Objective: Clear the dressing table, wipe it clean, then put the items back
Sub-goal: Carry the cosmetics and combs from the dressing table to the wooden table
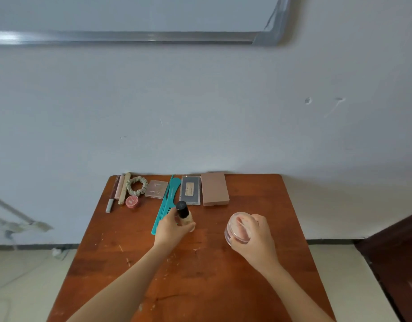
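Both my bare forearms reach forward from the near edge over the brown wooden worktop (258,194), which stands against a pale wall.

My left hand (171,227) is stretched toward the middle of the worktop, palm turned down and inward, fingers wrapped round the lower part of a small foundation bottle (186,216). The bottle has a beige body and a black cap and leans a little toward me; its base is at the wood, though I cannot tell whether it is resting or just lifted. That grip is closed on the bottle.

My right hand (256,240) is held lower right of it, wrist bent, fingers curled round the back and side of a clear round powder jar (239,227) with pinkish contents, tilted so its flat face looks up at me. That grip is clasped on the jar, which is held above the wood.

Along the far edge lies a row: three slim tubes (118,192), a pale green scrunchie (137,185), a small red round tin (132,201), a pink compact (156,189), a teal comb (167,203) running diagonally just beside my left hand, a dark palette (190,189) and a plain brown box (214,188).

The compact bears a line of script and the dark palette a tan label, both too small to read.
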Tool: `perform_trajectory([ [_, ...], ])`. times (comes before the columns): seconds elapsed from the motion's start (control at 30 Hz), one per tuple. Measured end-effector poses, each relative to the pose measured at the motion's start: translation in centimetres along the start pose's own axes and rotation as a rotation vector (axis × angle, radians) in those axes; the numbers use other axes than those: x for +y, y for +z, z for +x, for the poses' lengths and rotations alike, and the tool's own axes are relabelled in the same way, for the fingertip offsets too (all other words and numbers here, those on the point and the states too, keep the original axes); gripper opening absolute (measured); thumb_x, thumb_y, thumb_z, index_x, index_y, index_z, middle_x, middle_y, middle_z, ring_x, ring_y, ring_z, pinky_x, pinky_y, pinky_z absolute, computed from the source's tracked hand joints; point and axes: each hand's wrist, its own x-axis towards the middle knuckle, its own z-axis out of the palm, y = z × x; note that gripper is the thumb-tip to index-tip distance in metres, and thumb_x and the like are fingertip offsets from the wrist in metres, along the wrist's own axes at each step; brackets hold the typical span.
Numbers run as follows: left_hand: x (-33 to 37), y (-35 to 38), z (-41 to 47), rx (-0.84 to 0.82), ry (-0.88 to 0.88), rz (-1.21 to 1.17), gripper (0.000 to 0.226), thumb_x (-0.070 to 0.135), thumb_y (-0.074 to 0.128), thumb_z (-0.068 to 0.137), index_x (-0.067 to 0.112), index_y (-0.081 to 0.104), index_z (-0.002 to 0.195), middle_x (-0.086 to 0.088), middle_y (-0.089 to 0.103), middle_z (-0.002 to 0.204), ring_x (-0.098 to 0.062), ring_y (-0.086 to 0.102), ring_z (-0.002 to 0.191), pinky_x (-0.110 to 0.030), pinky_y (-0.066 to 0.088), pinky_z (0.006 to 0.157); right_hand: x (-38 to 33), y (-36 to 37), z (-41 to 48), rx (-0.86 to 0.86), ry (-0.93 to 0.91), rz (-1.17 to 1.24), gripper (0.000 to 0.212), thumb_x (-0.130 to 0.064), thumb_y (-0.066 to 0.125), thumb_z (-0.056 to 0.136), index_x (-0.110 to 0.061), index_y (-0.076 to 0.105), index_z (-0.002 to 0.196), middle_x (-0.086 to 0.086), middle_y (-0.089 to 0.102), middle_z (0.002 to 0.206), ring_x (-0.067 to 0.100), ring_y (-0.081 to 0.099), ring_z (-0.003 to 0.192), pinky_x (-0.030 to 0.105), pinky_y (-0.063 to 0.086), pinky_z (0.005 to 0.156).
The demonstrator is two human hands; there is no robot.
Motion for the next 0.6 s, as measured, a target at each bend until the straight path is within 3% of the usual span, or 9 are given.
perform_trajectory([
  [0.13,0.3,-0.1,1.8,0.024,0.025,0.038,0.055,0.024,0.070,0.078,0.016,0.044,0.126,-0.010,0.046,0.136,-0.025,0.047,0.121,-0.029,0.048,0.079,0.2,0.0,0.1,-0.020,0.019,-0.031,0.057,-0.034,0.073,0.071,-0.029,0.046,0.122,-0.006,0.036,0.123,0.009,0.041,0.109,0.011,0.042,0.077],
  [0.3,0.2,-0.2,3.2,0.012,0.065,0.058,0.054,0.024,0.069,0.079,0.019,0.043,0.126,-0.008,0.046,0.136,-0.025,0.048,0.120,-0.029,0.047,0.079,0.1,0.3,0.7,-0.014,0.014,-0.057,0.057,-0.033,0.073,0.071,-0.028,0.047,0.121,-0.006,0.036,0.122,0.010,0.041,0.111,0.011,0.041,0.076],
  [0.43,-0.3,-0.2,3.6,-0.009,0.125,0.171,0.053,0.030,0.068,0.079,0.020,0.043,0.125,-0.006,0.050,0.131,-0.021,0.048,0.118,-0.031,0.048,0.084,-0.4,1.7,1.6,-0.017,-0.013,-0.057,0.058,-0.032,0.075,0.070,-0.028,0.047,0.121,-0.006,0.037,0.123,0.010,0.038,0.113,0.012,0.042,0.081],
  [0.6,-1.9,-1.1,2.8,0.037,0.157,0.297,0.074,0.040,0.064,0.081,0.025,0.023,0.141,-0.001,0.034,0.143,-0.017,0.031,0.131,-0.034,0.038,0.104,-1.5,4.4,3.3,-0.071,-0.070,-0.033,0.055,-0.032,0.074,0.070,-0.031,0.049,0.120,-0.009,0.040,0.125,0.008,0.037,0.117,0.014,0.039,0.087],
])
